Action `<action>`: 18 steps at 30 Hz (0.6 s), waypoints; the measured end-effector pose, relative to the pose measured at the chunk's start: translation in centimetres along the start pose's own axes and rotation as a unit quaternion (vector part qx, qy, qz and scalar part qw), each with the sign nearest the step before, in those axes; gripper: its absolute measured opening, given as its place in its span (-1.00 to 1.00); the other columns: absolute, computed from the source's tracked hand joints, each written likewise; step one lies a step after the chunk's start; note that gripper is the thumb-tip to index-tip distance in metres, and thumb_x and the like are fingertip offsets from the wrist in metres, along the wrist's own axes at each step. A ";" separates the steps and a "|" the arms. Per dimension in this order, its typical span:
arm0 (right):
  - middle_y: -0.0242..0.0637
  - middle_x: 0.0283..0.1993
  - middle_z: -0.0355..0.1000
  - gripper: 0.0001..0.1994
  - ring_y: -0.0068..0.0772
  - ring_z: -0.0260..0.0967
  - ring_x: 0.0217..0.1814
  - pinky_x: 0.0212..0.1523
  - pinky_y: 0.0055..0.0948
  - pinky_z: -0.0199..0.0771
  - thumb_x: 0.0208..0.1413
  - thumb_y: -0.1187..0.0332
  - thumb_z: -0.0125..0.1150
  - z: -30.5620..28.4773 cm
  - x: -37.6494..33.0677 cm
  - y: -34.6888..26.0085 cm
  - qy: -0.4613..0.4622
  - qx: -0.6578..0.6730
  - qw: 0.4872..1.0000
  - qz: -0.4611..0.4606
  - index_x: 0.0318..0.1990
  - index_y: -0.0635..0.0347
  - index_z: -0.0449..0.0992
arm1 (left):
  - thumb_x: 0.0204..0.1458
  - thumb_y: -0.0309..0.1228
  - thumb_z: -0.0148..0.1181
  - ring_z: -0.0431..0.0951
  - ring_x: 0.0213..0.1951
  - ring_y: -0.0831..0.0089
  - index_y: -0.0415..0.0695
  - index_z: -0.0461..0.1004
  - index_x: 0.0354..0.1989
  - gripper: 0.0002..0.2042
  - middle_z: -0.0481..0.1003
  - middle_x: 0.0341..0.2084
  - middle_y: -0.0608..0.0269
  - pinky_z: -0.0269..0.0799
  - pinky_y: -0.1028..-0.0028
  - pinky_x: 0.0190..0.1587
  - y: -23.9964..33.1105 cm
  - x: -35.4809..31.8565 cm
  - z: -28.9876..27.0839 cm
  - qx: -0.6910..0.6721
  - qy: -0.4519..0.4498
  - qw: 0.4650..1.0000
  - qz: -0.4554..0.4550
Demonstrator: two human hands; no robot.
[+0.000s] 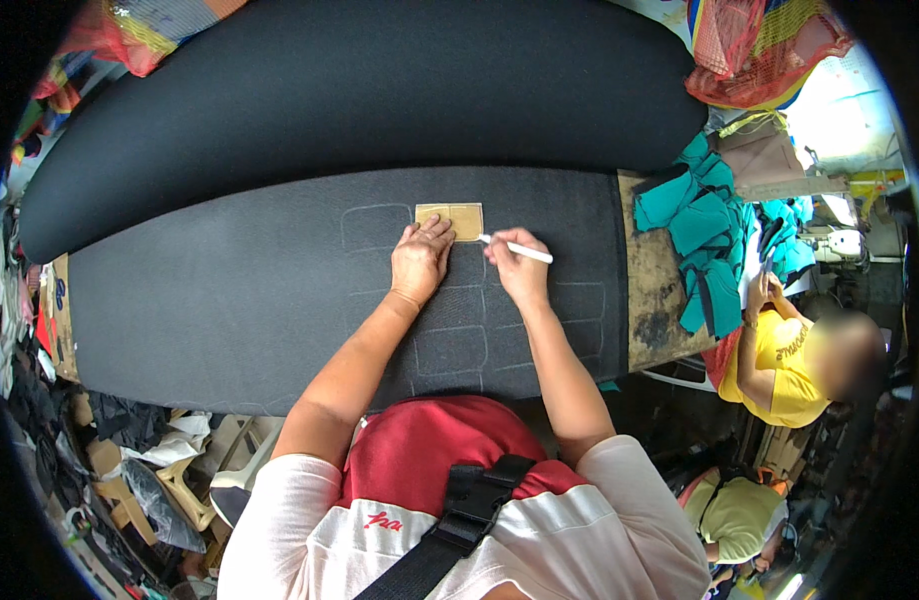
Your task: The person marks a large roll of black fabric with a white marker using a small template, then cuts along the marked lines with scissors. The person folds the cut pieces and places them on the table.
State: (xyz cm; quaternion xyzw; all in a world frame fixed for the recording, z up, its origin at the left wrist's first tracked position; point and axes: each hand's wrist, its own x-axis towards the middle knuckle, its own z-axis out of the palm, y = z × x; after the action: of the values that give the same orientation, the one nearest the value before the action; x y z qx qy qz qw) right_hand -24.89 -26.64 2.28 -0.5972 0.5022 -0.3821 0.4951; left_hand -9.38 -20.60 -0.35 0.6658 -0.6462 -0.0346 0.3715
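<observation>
A tan rectangular template [467,218] lies on a dark grey sheet of fabric [209,290]. My left hand [421,255] presses its fingers flat on the template's left part. My right hand [519,265] grips a white marking pen [529,251], its tip at the template's lower right corner. Pale outlines of rounded rectangles are drawn on the fabric left of the template and below it, between and around my forearms. Part of the template is hidden under my left fingers.
A thick black fabric roll [379,90] spans the far side. Teal cut pieces [701,220] are heaped on the wooden table [659,310] at the right. Beside them sits a person in a yellow top [774,370]; another person [734,520] is lower right. Cardboard and scraps lie lower left.
</observation>
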 end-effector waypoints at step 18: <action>-0.09 -0.59 0.43 -0.90 -0.15 0.43 -0.56 -0.46 -0.32 0.43 -0.15 0.44 0.17 2.0 6.6 -0.4 0.047 -0.179 0.982 -0.025 -0.54 0.30 0.45 | -0.11 -0.49 0.15 0.46 -0.02 0.35 -0.14 0.55 -0.36 -0.87 0.53 -0.19 0.24 0.29 0.31 0.05 -0.4 -0.3 0.8 0.000 0.011 1.000 -0.010</action>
State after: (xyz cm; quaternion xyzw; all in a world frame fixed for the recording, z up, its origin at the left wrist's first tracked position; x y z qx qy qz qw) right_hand -21.52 -32.72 1.97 -0.6698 0.5706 -0.3258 0.3459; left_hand -9.55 -20.78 -1.24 0.6725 -0.6356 -0.0310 0.3780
